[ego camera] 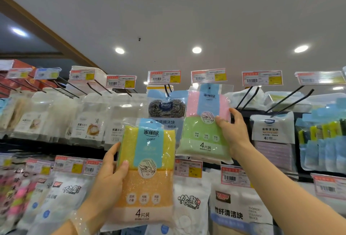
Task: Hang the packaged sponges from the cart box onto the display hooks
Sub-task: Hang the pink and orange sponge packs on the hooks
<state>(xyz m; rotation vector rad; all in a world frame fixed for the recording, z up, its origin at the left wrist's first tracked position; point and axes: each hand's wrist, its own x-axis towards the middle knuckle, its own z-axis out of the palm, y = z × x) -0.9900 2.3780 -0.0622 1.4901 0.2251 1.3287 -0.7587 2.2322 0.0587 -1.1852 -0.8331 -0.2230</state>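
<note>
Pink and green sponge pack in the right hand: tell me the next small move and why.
Probably slide the pink and green sponge pack back along its hook, then let go. The right hand holds its edge, with the pack's top just below the price tag. The left hand holds the yellow and orange sponge pack, waiting for a hook.

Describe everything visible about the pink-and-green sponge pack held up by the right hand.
The pink-and-green sponge pack is a clear plastic bag, pink sponge above, green below, with a blue centre strip and "4" printed near the bottom. It hangs upright, its top just under a price tag. The right hand pinches its right edge, thumb in front. It overlaps the steel-wool pack beside it.
</note>
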